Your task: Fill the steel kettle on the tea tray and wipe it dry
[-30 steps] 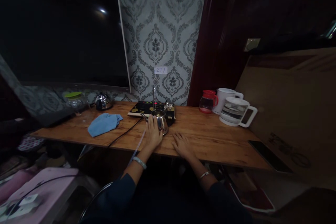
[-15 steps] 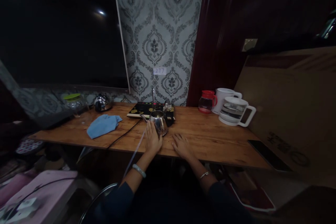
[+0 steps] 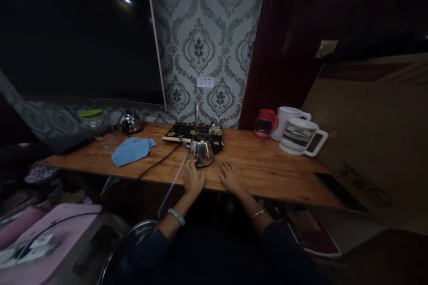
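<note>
A shiny metal teapot (image 3: 202,151) without a lid stands upright near the front of the wooden table, its spout toward the left. Just in front of it my left hand (image 3: 193,178) rests at the table edge, fingers stretched out and holding nothing. To the right, my right hand (image 3: 232,179) lies flat on the wood with its fingers apart. Behind the teapot is a black electric tea stove (image 3: 180,132) with gold flowers and a thin metal spout (image 3: 197,115) rising from it. A blue cloth (image 3: 132,150) lies to the left.
On the left stand a chrome kettle (image 3: 130,122) and a glass jar with a green lid (image 3: 91,113). A red-lidded glass jug (image 3: 264,124), a white pitcher (image 3: 286,120) and a white-handled jug (image 3: 297,138) stand at right. A phone (image 3: 339,190) lies near a cardboard box (image 3: 371,133). A clear hose (image 3: 172,186) hangs over the edge.
My left hand has come away from the teapot's side and drawn back toward the table edge. My right hand stays flat on the table. The view has tipped slightly downward.
</note>
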Available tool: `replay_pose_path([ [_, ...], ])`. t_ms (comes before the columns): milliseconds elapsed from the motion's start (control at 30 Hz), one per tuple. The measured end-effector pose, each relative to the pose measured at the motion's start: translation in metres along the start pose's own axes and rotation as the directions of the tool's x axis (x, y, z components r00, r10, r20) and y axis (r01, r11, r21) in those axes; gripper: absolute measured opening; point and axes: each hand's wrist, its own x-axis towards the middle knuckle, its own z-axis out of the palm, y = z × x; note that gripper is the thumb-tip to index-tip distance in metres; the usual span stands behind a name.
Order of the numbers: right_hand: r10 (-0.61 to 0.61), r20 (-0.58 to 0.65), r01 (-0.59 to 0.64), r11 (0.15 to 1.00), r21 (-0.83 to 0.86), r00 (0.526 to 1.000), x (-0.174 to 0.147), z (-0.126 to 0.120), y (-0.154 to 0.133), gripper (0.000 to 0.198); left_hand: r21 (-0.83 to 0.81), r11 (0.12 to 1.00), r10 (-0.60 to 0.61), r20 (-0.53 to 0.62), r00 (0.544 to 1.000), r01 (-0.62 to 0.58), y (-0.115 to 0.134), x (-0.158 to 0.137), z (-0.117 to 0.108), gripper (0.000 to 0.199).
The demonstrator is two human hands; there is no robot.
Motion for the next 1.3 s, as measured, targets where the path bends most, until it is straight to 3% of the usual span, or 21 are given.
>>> replay_pose_path([
  [100, 0.015, 0.002, -0.015, 1.000, 0.005, 1.000, -0.0003, -0.0013, -0.0008, 0.054, 0.086, 0.996, 0.007, 0.075, 0.997, -0.014, 0.0054, 0.0007, -0.0041, 0.037],
  [300, 0.014, 0.011, -0.014, 1.000, -0.007, 1.000, 0.0006, -0.0005, 0.0000, 0.054, 0.281, 0.946, 0.093, 0.248, 0.964, -0.164, 0.0082, 0.0028, -0.0057, 0.019],
  [1300, 0.001, -0.009, -0.001, 1.000, 0.003, 1.000, 0.0016, 0.0035, 0.0007, 0.054, 0.285, 0.941, 0.082, 0.336, 0.938, -0.184, 0.0095, 0.0010, -0.0059, 0.019],
])
